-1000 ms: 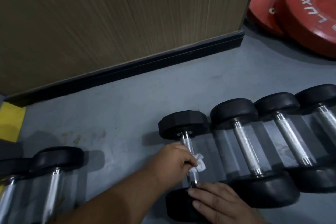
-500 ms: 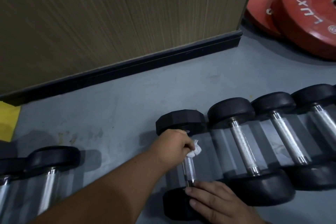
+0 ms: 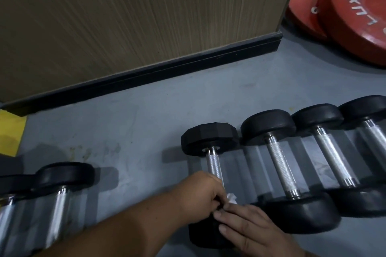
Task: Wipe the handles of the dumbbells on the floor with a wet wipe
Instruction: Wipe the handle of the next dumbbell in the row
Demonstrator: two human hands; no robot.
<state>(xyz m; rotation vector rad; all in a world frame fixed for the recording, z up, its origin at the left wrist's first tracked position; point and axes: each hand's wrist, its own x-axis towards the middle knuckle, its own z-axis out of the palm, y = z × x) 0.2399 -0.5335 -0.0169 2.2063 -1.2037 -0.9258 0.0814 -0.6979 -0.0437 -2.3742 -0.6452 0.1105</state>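
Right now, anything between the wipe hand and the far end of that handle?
Nothing visible. The left hand grips the wet wipe round the near end of the handle; the knurled bar runs bare up to the hex head. The right hand rests on the near head.

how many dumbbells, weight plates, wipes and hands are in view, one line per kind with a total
Dumbbells: 6, namely the hex dumbbell being wiped, three to its right, two at far left.
Red weight plates: 2
Wet wipe: 1
Hands: 2, left hand and right hand
Total: 11
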